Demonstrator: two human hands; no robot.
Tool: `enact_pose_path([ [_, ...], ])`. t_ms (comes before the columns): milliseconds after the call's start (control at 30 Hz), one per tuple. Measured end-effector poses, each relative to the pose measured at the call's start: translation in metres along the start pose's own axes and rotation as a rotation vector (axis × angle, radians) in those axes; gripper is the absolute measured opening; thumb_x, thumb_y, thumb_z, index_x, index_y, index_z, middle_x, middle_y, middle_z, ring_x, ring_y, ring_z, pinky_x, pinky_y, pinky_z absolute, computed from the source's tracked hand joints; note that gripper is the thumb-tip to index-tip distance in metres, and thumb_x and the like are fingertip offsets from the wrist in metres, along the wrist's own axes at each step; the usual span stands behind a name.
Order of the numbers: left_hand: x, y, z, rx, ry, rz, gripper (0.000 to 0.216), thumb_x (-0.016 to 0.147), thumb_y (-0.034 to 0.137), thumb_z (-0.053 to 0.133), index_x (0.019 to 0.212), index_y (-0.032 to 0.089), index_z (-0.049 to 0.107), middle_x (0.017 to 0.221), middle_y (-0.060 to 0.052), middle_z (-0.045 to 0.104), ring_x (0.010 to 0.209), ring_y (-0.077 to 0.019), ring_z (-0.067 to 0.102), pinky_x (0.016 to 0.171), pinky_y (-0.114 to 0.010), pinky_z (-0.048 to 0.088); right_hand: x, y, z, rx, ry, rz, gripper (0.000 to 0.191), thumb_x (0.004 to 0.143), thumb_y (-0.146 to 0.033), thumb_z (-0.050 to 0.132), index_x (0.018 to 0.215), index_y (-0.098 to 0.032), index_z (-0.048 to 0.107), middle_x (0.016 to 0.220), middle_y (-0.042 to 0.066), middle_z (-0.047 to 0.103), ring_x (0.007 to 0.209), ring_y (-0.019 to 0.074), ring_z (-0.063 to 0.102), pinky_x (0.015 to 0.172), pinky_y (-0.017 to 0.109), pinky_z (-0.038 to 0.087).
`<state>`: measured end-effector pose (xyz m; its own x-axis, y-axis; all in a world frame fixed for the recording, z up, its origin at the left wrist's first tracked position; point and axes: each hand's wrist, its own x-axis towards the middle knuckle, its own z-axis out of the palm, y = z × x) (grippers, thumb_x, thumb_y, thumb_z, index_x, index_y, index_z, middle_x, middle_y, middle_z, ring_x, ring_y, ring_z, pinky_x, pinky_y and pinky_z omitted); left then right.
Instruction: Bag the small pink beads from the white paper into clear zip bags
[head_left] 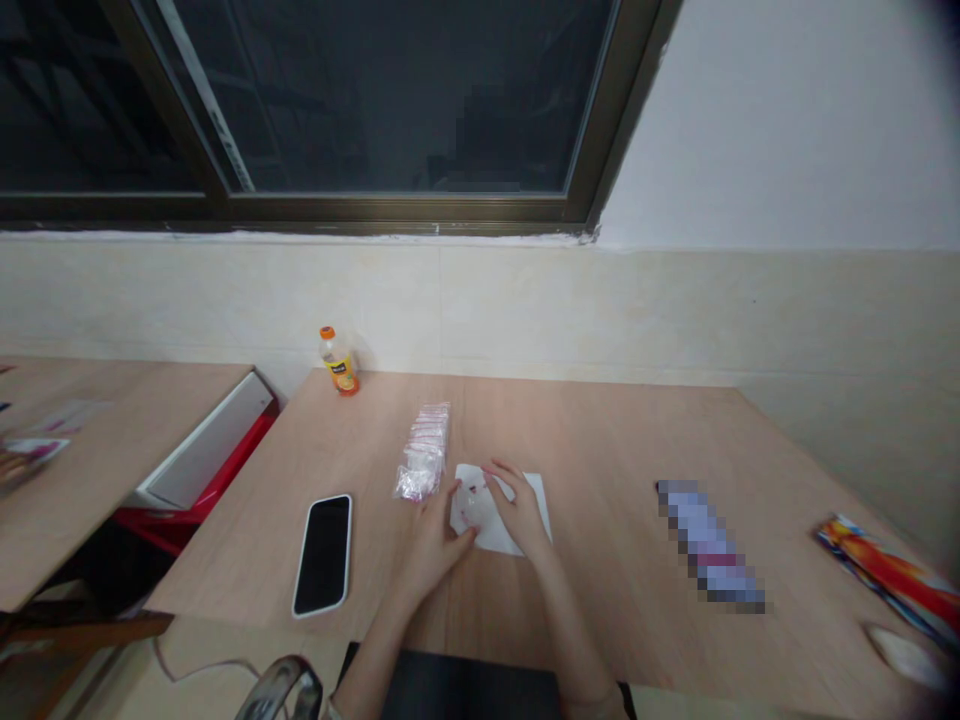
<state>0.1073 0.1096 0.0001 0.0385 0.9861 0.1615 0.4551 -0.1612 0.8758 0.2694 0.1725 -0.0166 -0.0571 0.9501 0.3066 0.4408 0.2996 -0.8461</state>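
A white sheet of paper [502, 540] lies on the wooden table, with a small clear plastic packet [472, 503] bearing dark reddish marks on its left part. My left hand [439, 540] is at the packet's left edge, thumb and index finger apart on either side. Reaching over the paper from the right, my right hand [523, 510] has its fingers spread and its fingertips near the packet's upper right. Whether either hand pinches the film is too small to see. Just beyond my left hand lies an overlapping row of clear plastic packets [426, 445].
A phone [322, 555] lies at left, and an orange-capped juice bottle [341, 362] stands by the wall. To the right are a pixelated long object [709, 550] and a bright red-orange packet [892, 575]. Another table [150, 410] stands left, across a gap.
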Motion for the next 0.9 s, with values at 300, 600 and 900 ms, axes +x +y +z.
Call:
enact_pose_path([
  [300, -0.001, -0.007, -0.003, -0.028, 0.019, 0.007, 0.06, 0.072, 0.022, 0.067, 0.128, 0.023, 0.045, 0.13, -0.009, 0.053, 0.123, -0.0259, 0.045, 0.107, -0.046, 0.03, -0.009, 0.045, 0.029, -0.282, 0.049, 0.053, 0.023, 0.08, -0.025, 0.057, 0.095, -0.021, 0.073, 0.129, 0.012, 0.055, 0.126, 0.0286, 0.044, 0.102, 0.047, 0.036],
  [600, 0.0, -0.005, -0.004, -0.007, 0.02, -0.002, 0.059, 0.073, 0.026, 0.067, 0.128, 0.023, 0.046, 0.13, -0.008, 0.054, 0.122, -0.0259, 0.047, 0.105, -0.045, 0.033, -0.019, 0.015, 0.017, -0.004, 0.327, 0.159, 0.017, 0.071, -0.036, 0.067, 0.069, -0.019, 0.067, 0.111, 0.012, 0.062, 0.108, 0.0268, 0.054, 0.096, 0.046, 0.039],
  [900, 0.002, -0.002, -0.004, -0.006, 0.034, 0.021, 0.058, 0.074, 0.026, 0.067, 0.128, 0.022, 0.047, 0.13, -0.01, 0.055, 0.122, -0.0266, 0.047, 0.107, -0.048, 0.03, -0.012, -0.036, 0.003, 0.117, 0.093, 0.036, 0.019, 0.079, -0.039, 0.061, 0.085, -0.025, 0.073, 0.119, 0.009, 0.06, 0.11, 0.0238, 0.054, 0.096, 0.038, 0.04],
])
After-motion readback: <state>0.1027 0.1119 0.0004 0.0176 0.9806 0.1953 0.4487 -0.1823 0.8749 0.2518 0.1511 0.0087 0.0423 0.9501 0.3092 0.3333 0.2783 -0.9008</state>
